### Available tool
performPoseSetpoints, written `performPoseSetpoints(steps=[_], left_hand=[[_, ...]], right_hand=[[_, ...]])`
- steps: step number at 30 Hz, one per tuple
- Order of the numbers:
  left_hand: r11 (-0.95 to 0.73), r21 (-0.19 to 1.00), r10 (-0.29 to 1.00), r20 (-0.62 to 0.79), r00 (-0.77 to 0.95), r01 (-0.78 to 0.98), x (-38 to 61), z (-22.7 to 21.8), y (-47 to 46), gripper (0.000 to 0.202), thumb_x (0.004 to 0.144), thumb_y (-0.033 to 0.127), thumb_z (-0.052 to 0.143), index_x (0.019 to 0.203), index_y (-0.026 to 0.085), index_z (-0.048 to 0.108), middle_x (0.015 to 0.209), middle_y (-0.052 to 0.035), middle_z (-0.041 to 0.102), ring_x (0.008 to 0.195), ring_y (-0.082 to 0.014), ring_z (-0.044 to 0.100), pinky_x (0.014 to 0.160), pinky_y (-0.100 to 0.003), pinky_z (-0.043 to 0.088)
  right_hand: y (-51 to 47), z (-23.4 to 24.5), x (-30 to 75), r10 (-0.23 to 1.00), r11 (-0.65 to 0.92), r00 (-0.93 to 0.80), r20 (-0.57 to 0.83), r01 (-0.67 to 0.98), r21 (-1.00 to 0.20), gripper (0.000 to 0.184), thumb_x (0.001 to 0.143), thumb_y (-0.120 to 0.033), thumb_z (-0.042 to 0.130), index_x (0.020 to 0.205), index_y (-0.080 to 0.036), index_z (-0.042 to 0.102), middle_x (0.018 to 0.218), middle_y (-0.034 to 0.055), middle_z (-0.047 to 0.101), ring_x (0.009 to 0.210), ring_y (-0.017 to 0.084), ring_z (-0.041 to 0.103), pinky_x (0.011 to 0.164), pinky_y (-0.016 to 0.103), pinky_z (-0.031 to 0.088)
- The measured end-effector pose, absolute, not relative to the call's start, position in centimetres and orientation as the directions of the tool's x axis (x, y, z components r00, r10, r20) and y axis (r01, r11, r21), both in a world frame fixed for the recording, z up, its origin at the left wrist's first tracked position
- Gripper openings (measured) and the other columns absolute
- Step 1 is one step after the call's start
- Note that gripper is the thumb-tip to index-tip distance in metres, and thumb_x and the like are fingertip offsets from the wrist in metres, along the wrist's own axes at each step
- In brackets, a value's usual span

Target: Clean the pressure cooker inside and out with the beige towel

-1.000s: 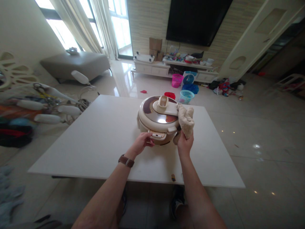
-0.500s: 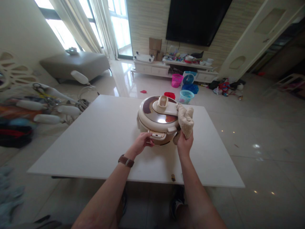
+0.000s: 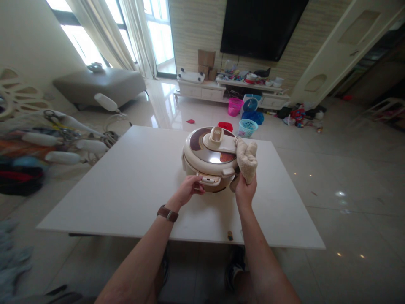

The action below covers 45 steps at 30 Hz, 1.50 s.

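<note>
Head view, nearest first: a small brown item (image 3: 230,235) lies on the bench (image 3: 139,177) just inside its near edge, between the two forearms. A brown band (image 3: 167,213) circles the left wrist. Farther in, the left hand (image 3: 188,190) has its thumb over the front handle (image 3: 210,180) of the pressure cooker (image 3: 202,165), fingers curled narrow beneath; their tips are partly hidden. That hold probably steadies the pot. The right hand (image 3: 246,192) has its fingers closed around the lower end of a beige cloth (image 3: 247,164), bunched upright against the cooker's right side, likely so that the fabric, rather than bare skin, meets the rim.

The cooker stands on the bench, lid on, right of the middle. A wide stretch of white top runs to its left; the strip on the right is narrower, and that edge slopes away past the right hand. The far edge passes behind the pot, so less surface shows there than in front.

Past it, on the floor, are a light-blue basket (image 3: 248,128) and a pink basket (image 3: 234,107), then a low cabinet (image 3: 202,93) under a wall-mounted screen (image 3: 264,28).
</note>
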<state>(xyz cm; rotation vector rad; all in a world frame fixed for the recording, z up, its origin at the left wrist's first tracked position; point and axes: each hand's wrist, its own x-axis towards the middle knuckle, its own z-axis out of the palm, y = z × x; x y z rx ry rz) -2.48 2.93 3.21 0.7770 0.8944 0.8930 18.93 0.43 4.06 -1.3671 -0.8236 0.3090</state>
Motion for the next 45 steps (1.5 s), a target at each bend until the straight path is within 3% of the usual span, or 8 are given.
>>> performPoseSetpoints(steps=[36, 40, 43, 45], left_hand=[[0.429, 0.849, 0.884, -0.325, 0.335, -0.308, -2.5, 3.3, 2.9, 0.035, 0.067, 0.046, 0.080, 0.067, 0.014, 0.066, 0.056, -0.0034, 0.065, 0.049, -0.0154, 0.063, 0.049, -0.026, 0.054], [0.427, 0.850, 0.886, -0.326, 0.330, -0.308, -2.4, 3.2, 2.9, 0.034, 0.068, 0.045, 0.079, 0.067, 0.014, 0.066, 0.056, -0.0035, 0.064, 0.048, -0.0157, 0.063, 0.049, -0.027, 0.053], [0.425, 0.854, 0.886, -0.326, 0.330, -0.300, -2.4, 3.3, 3.0, 0.034, 0.068, 0.045, 0.078, 0.065, 0.014, 0.066, 0.055, -0.0032, 0.063, 0.048, -0.0156, 0.063, 0.049, -0.027, 0.053], [0.423, 0.855, 0.885, -0.319, 0.339, -0.300, -2.4, 3.2, 3.0, 0.033, 0.068, 0.045, 0.077, 0.065, 0.014, 0.066, 0.055, -0.0027, 0.063, 0.048, -0.0157, 0.063, 0.049, -0.026, 0.052]], right_hand=[[0.8, 3.1, 19.2, 0.630, 0.236, 0.659, 0.411, 0.342, -0.910, 0.059, 0.089, -0.042, 0.065, 0.142, -0.016, 0.062, 0.139, 0.0150, 0.069, 0.130, 0.030, 0.065, 0.114, 0.053, 0.048], [-0.1, 3.4, 18.9, 0.621, 0.272, 0.523, 0.584, 0.555, -0.786, 0.056, 0.092, -0.033, 0.059, 0.146, -0.019, 0.060, 0.145, 0.0151, 0.065, 0.140, 0.032, 0.058, 0.117, 0.057, 0.044], [-1.4, 4.3, 18.1, 0.652, 0.355, 0.223, 0.724, 0.755, -0.552, 0.054, 0.092, -0.025, 0.052, 0.146, -0.024, 0.061, 0.154, 0.0112, 0.060, 0.154, 0.032, 0.043, 0.123, 0.061, 0.036], [-2.0, 4.8, 17.7, 0.673, 0.393, 0.062, 0.737, 0.814, -0.427, 0.055, 0.091, -0.022, 0.050, 0.144, -0.026, 0.063, 0.155, 0.0089, 0.059, 0.157, 0.032, 0.037, 0.125, 0.062, 0.031]])
